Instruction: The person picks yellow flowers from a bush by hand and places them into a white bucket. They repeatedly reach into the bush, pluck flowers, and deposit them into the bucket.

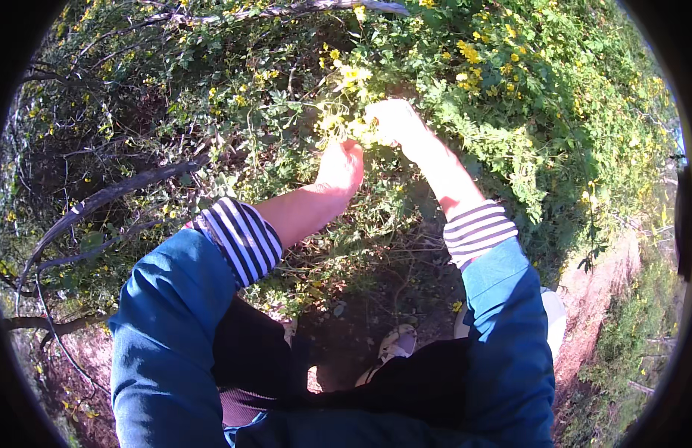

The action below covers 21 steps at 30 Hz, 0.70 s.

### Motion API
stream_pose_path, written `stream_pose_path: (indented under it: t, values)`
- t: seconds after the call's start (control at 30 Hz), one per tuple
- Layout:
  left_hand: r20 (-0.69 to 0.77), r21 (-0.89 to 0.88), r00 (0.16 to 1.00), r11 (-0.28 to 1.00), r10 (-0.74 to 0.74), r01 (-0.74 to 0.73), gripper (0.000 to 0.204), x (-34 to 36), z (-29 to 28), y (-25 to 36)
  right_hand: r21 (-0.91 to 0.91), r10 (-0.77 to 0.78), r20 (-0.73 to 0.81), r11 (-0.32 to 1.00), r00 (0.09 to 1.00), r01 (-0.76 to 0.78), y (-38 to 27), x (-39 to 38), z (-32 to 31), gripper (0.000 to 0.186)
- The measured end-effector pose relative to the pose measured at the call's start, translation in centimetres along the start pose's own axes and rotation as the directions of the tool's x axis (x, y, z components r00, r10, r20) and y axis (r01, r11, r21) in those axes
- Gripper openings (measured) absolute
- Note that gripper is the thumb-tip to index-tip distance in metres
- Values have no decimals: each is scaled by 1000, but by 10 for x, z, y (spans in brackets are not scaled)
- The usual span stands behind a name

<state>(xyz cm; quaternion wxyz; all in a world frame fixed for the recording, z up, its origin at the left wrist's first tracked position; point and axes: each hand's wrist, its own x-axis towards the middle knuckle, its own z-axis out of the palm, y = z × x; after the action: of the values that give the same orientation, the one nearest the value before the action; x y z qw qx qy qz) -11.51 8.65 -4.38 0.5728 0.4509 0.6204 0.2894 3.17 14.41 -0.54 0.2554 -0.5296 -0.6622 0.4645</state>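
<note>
A bunch of small yellow flowers (332, 123) on thin green stems stands before me, bleached by bright sun. My left hand (341, 167) is closed at the bunch's lower edge, its thumb and fingers pinched together on the flowers. Slightly higher and to the right, my right hand (395, 124) is curled with its fingertips among the same blooms. Glare washes out the right fingers, and the exact stems between them cannot be made out. Both wrists come out of rolled striped cuffs on blue sleeves.
Leafy green plants (510, 142) with more yellow flowers (470, 54) spread ahead and to the right. A grey bare branch (111, 196) curves along the left, and another branch (323, 6) crosses the top. Below are a shoe (400, 343) and a white object (553, 321), partly hidden by my right sleeve.
</note>
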Motion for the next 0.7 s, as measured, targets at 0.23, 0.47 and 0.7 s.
stream_pose_path:
  t: [0.23, 0.47, 0.7]
  values:
    - [225, -50, 974, 999, 20, -9, 25, 0, 12, 28, 630, 278, 334, 645, 901, -433, 9, -71, -14, 22]
    - [431, -478, 899, 865, 82, 151, 20, -3, 37, 28, 827, 339, 374, 299, 863, -476, 11, -116, -7, 20]
    - [439, -517, 872, 854, 216, 49, 14, -8, 45, 36, 848, 215, 251, 421, 944, -322, 2, -153, -13, 17]
